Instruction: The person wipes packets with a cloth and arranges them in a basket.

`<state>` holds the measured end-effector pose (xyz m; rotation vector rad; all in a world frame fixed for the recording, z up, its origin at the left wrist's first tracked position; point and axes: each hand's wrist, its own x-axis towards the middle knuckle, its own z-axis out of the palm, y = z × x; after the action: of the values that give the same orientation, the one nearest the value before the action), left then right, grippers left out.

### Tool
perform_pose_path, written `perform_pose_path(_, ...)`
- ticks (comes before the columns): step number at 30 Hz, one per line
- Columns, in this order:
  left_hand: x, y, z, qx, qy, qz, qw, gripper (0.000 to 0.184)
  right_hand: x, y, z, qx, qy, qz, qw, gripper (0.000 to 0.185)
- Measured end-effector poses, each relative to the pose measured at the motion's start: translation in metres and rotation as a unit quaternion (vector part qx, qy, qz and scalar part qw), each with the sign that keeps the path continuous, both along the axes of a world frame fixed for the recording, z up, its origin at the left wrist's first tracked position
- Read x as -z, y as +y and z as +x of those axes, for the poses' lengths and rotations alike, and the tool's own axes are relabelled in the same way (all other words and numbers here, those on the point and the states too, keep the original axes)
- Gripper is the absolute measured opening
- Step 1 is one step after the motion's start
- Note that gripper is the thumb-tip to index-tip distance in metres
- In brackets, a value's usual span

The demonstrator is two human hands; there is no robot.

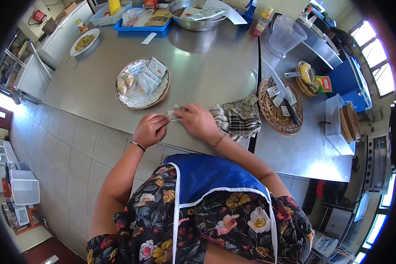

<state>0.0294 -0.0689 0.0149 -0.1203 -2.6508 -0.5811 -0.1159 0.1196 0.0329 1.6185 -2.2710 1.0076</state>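
Observation:
Near the front edge of the steel table, my left hand pinches one end of a small pale packet. The fingers of my right hand are closed on its other end. Just beyond my hands, a round wicker basket lined with a white paper doily holds several small packets. A black-and-white checked cloth lies crumpled to the right of my right hand. Farther right, a wicker basket holds a few packets, with a large knife lying across it.
A plate of food is at the far left. Along the back are a blue tray, a steel bowl and bottles. A clear jug and a plastic bin stand on the right.

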Motion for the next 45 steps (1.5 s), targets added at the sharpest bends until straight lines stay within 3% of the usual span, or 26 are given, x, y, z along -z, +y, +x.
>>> perform_pose_path(1,-0.001,0.001,0.0,-0.004,0.001,-0.001,1.0,0.023,0.002,-0.001,0.004,-0.037,0.031,0.009,0.999,0.019)
perform_pose_path(5,0.005,0.001,0.0,-0.006,0.038,0.005,0.999,0.021,0.012,0.038,-0.02,0.008,-0.056,0.051,0.997,0.017)
perform_pose_path(8,0.012,0.0,0.0,-0.069,0.027,0.057,0.996,0.02,0.004,0.067,-0.039,0.039,-0.075,0.112,0.99,0.016)
perform_pose_path(11,0.003,0.017,-0.011,-0.154,0.024,0.051,0.986,0.024,-0.02,0.078,-0.038,-0.002,0.029,0.063,0.998,0.018)
perform_pose_path(14,-0.001,0.027,-0.017,-0.19,-0.027,0.031,0.981,0.028,-0.046,0.074,-0.028,-0.012,0.008,0.019,1.0,0.022)
perform_pose_path(16,-0.009,0.031,-0.019,-0.193,-0.057,0.037,0.979,0.027,-0.044,0.067,-0.024,-0.029,-0.044,-0.003,0.999,0.02)
perform_pose_path(19,-0.021,0.034,-0.021,-0.203,-0.13,0.193,0.951,0.021,-0.05,0.062,-0.015,-0.036,-0.181,0.064,0.981,0.021)
perform_pose_path(22,-0.033,0.045,-0.018,-0.201,-0.058,0.261,0.942,0.019,-0.042,0.047,-0.007,-0.055,-0.341,0.113,0.932,0.029)
perform_pose_path(26,-0.04,0.044,-0.014,-0.133,0.09,0.13,0.978,0.017,-0.024,0.016,0.006,-0.081,-0.573,0.039,0.815,0.043)
perform_pose_path(30,-0.057,0.025,-0.004,-0.045,0.133,0.106,0.984,0.017,-0.023,-0.028,0.019,-0.067,-0.605,-0.024,0.793,0.041)
perform_pose_path(31,-0.065,0.019,-0.001,-0.032,0.14,0.106,0.984,0.018,-0.029,-0.04,0.027,-0.074,-0.603,-0.057,0.792,0.033)
perform_pose_path(33,-0.075,-0.003,0.014,-0.001,0.134,0.101,0.986,0.026,-0.044,-0.059,0.039,-0.059,-0.545,-0.037,0.836,0.026)
perform_pose_path(37,-0.075,-0.048,0.031,-0.055,0.145,0.263,0.952,0.031,-0.037,-0.101,0.046,-0.063,-0.455,-0.031,0.888,0.019)
perform_pose_path(40,-0.072,-0.079,0.033,-0.112,0.028,0.529,0.841,0.028,-0.051,-0.124,0.06,-0.07,-0.472,-0.031,0.878,0.02)
perform_pose_path(43,-0.063,-0.11,0.035,-0.053,-0.058,0.581,0.81,0.019,-0.066,-0.136,0.065,-0.038,-0.426,0.07,0.901,0.022)
perform_pose_path(45,-0.06,-0.124,0.034,-0.043,-0.074,0.604,0.793,0.017,-0.071,-0.145,0.071,0.007,-0.421,0.061,0.905,0.026)
